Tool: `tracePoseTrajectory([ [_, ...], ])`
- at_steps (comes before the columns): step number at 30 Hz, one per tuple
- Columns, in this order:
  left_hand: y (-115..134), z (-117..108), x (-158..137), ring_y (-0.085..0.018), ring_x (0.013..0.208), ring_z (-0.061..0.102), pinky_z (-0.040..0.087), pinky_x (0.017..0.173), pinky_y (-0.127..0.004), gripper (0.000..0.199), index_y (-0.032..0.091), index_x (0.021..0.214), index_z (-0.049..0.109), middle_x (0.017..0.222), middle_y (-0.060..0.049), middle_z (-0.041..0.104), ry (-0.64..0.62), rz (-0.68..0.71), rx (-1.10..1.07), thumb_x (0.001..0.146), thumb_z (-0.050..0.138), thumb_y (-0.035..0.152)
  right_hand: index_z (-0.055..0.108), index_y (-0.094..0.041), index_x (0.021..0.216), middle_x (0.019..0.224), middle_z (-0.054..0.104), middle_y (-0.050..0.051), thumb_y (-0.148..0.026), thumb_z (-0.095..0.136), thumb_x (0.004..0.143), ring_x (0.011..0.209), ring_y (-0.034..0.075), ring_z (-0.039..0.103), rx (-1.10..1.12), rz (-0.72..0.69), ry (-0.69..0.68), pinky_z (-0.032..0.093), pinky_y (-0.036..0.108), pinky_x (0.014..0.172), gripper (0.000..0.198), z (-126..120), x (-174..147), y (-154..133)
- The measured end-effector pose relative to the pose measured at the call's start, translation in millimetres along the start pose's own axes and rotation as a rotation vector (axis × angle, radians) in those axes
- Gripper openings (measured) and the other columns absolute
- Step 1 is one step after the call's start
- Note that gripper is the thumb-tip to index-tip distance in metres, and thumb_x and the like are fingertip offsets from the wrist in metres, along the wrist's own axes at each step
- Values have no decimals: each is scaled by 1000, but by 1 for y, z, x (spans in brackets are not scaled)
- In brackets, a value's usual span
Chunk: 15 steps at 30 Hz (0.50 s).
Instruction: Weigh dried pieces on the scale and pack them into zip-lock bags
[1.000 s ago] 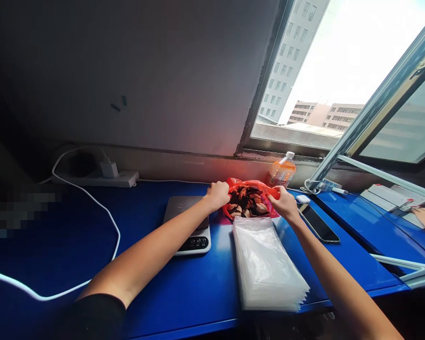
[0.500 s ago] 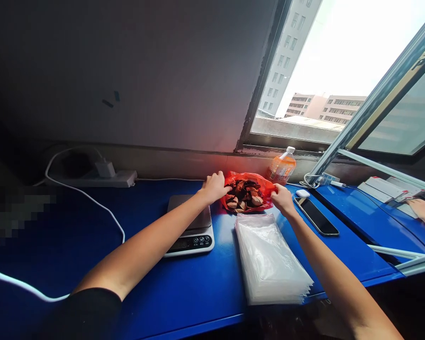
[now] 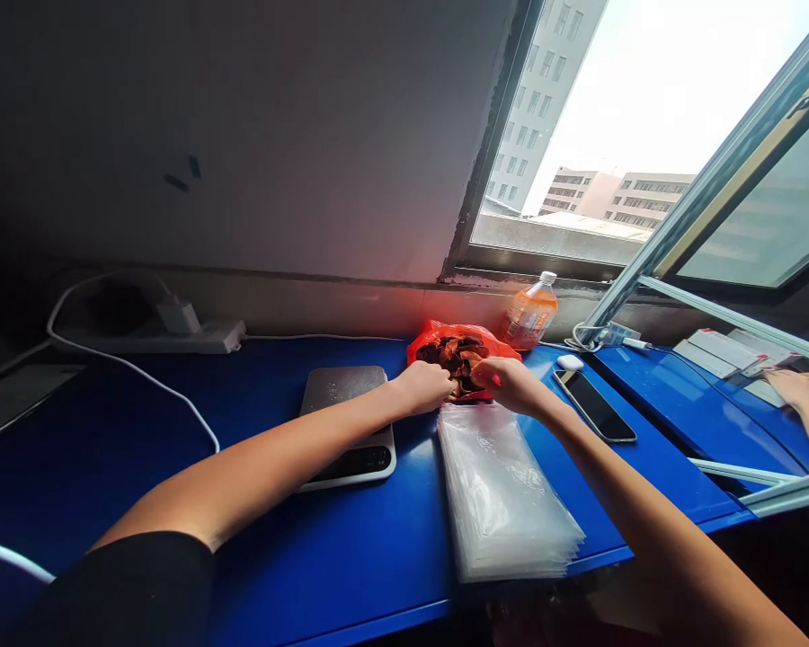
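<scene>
A red plastic bag (image 3: 426, 337) lies open against the back of the blue table, with dark brown dried slices (image 3: 470, 350) inside. At its front rim my left hand (image 3: 429, 388) is closed, fingertips bent down on the bag's near edge. My right hand (image 3: 512, 385) pinches the rim a little further right, with red film showing by its fingers. The exact grip of both hands is partly hidden. Just in front lies a stack of clear plastic bags (image 3: 505, 503). Under my left forearm sits a digital kitchen scale (image 3: 341, 386).
Behind the red bag stands a bottle of orange drink (image 3: 531, 314). A phone (image 3: 594, 406) and a white earbud case (image 3: 570, 362) lie to the right. A power strip (image 3: 222, 337) with a white cable is at back left. Another person's hand (image 3: 799, 391) is at far right.
Both hands have moved from the sides of the red bag to its front, closer together. The scale's platform shows more fully. The view has shifted slightly.
</scene>
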<state>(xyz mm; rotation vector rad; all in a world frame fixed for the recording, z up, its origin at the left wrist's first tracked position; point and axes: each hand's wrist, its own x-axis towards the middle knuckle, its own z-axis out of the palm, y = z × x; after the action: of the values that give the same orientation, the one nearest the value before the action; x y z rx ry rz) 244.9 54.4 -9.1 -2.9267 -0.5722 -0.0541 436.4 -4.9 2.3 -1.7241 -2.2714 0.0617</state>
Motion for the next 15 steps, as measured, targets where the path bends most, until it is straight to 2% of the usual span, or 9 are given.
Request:
tracePoseTrajectory([
  [2, -2, 0, 3, -24, 87, 67, 49, 67, -30, 22, 18, 97, 70, 92, -9, 71, -12, -24, 0, 87, 50, 20, 62, -16, 77, 76, 64, 4, -10, 43, 81, 65, 13, 51, 26, -19, -117, 35, 23, 61, 21, 2, 4, -12],
  [6, -5, -6, 2, -26, 82, 68, 50, 66, -32, 25, 15, 90, 71, 91, -11, 72, -22, -94, -6, 88, 49, 27, 61, -15, 78, 73, 61, 3, -7, 45, 80, 61, 11, 43, -66, -44, -224, 28, 23, 57, 17, 9, 10, -26],
  [10, -6, -8, 0, -28, 87, 68, 50, 70, -35, 26, 13, 92, 70, 97, -14, 70, -15, -158, -1, 87, 46, 21, 57, -14, 78, 71, 56, 2, -11, 44, 82, 59, 10, 37, -120, -41, -306, 24, 24, 53, 14, 10, 15, -28],
  [15, -3, -4, 3, -28, 90, 68, 51, 75, -36, 23, 16, 103, 66, 98, -13, 70, -14, -200, -6, 87, 49, 21, 56, -15, 67, 64, 52, 0, -15, 46, 81, 57, 10, 32, -109, -104, -383, 25, 24, 55, 17, 7, 19, -31],
])
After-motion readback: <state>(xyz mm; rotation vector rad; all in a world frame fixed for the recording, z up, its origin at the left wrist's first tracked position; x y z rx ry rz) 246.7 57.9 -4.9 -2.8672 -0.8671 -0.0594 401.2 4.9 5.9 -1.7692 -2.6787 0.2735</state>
